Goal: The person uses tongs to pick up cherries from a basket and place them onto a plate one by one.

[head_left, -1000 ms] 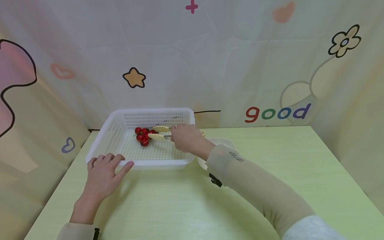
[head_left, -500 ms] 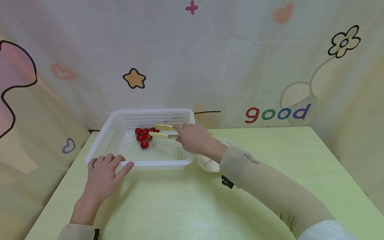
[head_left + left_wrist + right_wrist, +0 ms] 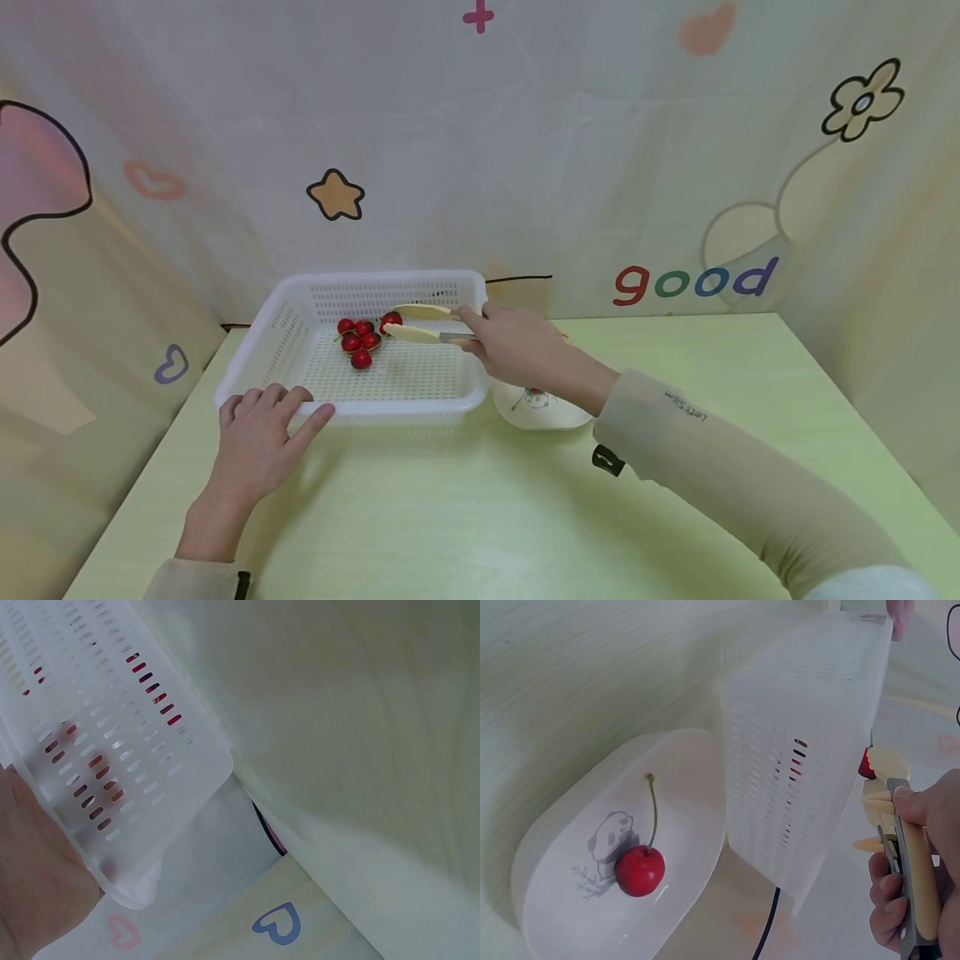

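Observation:
My right hand grips the tongs, whose pale yellow scalloped tips hold a red cherry inside the white perforated basket. In the right wrist view that cherry shows near the basket's upper rim, partly hidden by the tips. Several other red cherries lie clustered on the basket floor, just left of the held one. My left hand holds the basket's front left rim, fingers hooked over it and thumb stretched along it. Its fingers show through the wall slots in the left wrist view.
A white bowl with a panda print stands against the basket's right side. One stemmed cherry lies in it; my right hand partly covers the bowl in the head view. A patterned curtain hangs behind the light green table.
My right hand has moved right with the tongs, drawing the cherry away from the cluster. More of the bowl has come into sight. The left hand and basket have stayed in place.

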The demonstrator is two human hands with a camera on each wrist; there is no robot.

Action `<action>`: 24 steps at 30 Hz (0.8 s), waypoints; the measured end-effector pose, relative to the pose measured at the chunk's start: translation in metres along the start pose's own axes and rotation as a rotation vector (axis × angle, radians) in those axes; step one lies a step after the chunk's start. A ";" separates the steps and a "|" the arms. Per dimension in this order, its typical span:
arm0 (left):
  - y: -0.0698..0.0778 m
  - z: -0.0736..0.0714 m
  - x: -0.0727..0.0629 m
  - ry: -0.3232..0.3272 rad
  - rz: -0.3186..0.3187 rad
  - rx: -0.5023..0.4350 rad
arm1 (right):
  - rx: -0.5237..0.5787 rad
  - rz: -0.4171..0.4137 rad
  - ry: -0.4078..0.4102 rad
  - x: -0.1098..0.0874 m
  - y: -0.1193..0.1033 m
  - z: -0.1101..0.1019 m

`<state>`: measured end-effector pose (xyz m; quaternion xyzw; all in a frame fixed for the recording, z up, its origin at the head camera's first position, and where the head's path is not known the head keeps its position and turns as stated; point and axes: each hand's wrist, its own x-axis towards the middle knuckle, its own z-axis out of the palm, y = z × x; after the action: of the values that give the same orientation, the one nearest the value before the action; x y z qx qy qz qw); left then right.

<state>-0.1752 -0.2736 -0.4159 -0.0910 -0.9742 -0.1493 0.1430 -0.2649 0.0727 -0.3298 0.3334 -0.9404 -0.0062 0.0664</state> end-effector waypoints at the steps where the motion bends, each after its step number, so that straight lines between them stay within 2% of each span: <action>1: 0.000 0.000 0.000 -0.001 0.000 0.001 | 0.005 -0.001 0.005 -0.003 0.002 -0.001; 11: -0.001 0.000 -0.002 0.006 0.001 0.003 | 0.071 0.000 0.070 -0.034 0.018 -0.010; 24: 0.002 -0.002 0.000 -0.022 -0.006 0.008 | 0.083 0.066 0.136 -0.071 0.043 -0.013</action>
<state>-0.1740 -0.2722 -0.4131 -0.0890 -0.9766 -0.1446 0.1321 -0.2355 0.1510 -0.3226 0.3045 -0.9436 0.0575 0.1162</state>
